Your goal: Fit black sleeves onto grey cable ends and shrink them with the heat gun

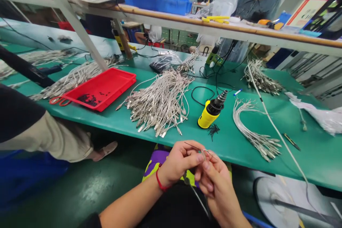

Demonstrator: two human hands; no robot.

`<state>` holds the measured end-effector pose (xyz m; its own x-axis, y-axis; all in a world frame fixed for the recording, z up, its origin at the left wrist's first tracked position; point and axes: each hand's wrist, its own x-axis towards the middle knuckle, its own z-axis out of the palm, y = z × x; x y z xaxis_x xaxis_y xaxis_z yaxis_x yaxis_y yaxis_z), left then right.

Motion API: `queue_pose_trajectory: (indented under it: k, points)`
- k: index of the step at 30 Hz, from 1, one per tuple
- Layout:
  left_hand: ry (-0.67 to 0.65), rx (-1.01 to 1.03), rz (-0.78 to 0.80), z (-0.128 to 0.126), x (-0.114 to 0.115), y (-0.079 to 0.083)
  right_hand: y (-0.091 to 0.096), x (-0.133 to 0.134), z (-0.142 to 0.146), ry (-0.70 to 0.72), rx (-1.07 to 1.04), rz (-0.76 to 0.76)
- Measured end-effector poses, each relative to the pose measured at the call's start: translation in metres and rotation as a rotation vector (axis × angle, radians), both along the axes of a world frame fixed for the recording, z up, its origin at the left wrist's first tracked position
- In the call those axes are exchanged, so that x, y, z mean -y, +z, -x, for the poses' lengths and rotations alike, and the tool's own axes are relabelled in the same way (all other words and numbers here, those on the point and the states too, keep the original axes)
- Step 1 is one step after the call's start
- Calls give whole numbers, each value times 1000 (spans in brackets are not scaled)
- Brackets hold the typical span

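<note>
My left hand [181, 160], with a red cord round the wrist, is closed in a pinch on a thin pale cable [204, 154]. Close against it, my right hand [217, 176] pinches the same cable near its fine wire ends. A thin dark strand [191, 145] sticks out past my left fingers. Below the hands hangs a grey cable length [196, 194]. Just beyond them, short black tubes [213, 130] lie by a yellow heat gun [210, 114] standing nozzle up. A large heap of white USB cables [160, 103] lies to the left of it.
A red tray [107, 91] with small black pieces sits left on the green table [176, 151]. Right are a curved cable bundle [248, 131], a blue-capped pen [237, 92] and tweezers [292, 141]. A shelf [171, 18] crosses above. Another person's leg [53, 137] is at left.
</note>
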<state>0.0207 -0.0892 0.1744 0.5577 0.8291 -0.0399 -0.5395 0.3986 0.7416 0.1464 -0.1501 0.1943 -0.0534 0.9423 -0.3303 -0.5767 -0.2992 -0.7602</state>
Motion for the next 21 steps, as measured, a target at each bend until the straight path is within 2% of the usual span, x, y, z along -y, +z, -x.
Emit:
queue_pose_trajectory:
  k: [3,6,11,16,21]
  points:
    - [9,6,114,6,21,-10,-17,24,1,81,-86,82]
    - [-59,59,197,10,42,-20,-31,49,4,101,-159,71]
    - [-91,210,292,17,77,-33,-38,80,16,187,-367,50]
    - [-162,209,215,28,98,-34,-38,101,24,232,-423,33]
    - [-195,186,119,41,110,-24,-39,116,31,322,-499,8]
